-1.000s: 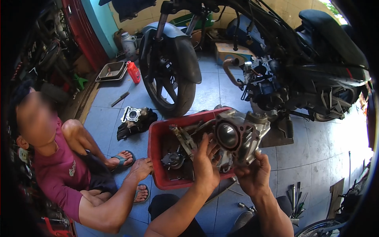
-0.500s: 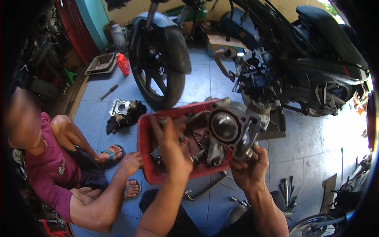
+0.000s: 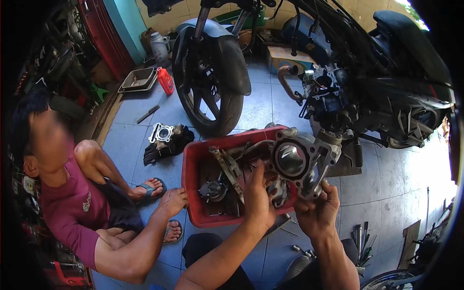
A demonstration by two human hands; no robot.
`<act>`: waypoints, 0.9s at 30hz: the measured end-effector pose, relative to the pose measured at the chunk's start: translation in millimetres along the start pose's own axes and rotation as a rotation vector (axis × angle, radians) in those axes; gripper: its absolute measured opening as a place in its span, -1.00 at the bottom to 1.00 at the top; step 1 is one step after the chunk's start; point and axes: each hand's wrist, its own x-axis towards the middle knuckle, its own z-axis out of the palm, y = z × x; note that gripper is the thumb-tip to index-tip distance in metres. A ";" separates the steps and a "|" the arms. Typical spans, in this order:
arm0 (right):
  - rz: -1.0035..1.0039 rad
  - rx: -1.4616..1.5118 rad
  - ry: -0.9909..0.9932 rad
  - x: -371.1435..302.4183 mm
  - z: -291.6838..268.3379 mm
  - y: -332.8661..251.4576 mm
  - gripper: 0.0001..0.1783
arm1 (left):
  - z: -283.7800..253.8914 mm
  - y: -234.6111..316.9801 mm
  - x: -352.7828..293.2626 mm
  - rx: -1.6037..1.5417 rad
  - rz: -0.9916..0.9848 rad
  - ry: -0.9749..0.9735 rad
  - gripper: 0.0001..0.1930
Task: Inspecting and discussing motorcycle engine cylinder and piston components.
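Observation:
My right hand (image 3: pixel 316 209) grips a silvery engine cylinder block (image 3: pixel 311 169) at its lower edge, with the thumb on the near side. The block is tilted so that its round bore and dark gasket rim face me, above the right end of a red plastic bin (image 3: pixel 191 205). Just left of the block is my left hand (image 3: pixel 259 200), fingers stretched upward and holding nothing that I can see. Whether its fingertips touch the block I cannot tell. Metal engine parts lie in the bin, among them a long bracket-like piece (image 3: pixel 226 168) and a round housing (image 3: pixel 213 190).
Beside the bin on the left squats a person (image 3: pixel 79 208), one hand at the bin's rim. A partly stripped motorcycle (image 3: pixel 333 92) stands beyond. Another metal part (image 3: pixel 164 132) rests on black cloth. A red bottle (image 3: pixel 165 81) and trays (image 3: pixel 138 79) are farther back; tools (image 3: pixel 362 241) lie at right.
My left hand has moved right, from over the bin's left part to beside the cylinder block, uncovering parts in the bin. My right hand keeps its hold. The whole view has shifted slightly.

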 end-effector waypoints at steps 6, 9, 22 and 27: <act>0.019 -0.017 -0.015 3.0 2.4 1.6 -0.62 | 2.9 6.9 -0.7 -0.021 -0.010 0.026 -0.52; 0.034 -0.028 -0.023 2.7 4.0 3.7 -0.63 | 3.7 9.8 -2.5 -0.034 0.005 0.029 -0.52; 0.056 -0.060 -0.012 2.5 3.3 5.7 -0.62 | -6.6 5.1 5.3 -0.052 0.006 -0.026 -0.57; 0.093 -0.067 -0.030 2.9 -0.9 3.8 -0.62 | -4.5 5.7 4.6 -0.056 -0.001 -0.021 -0.53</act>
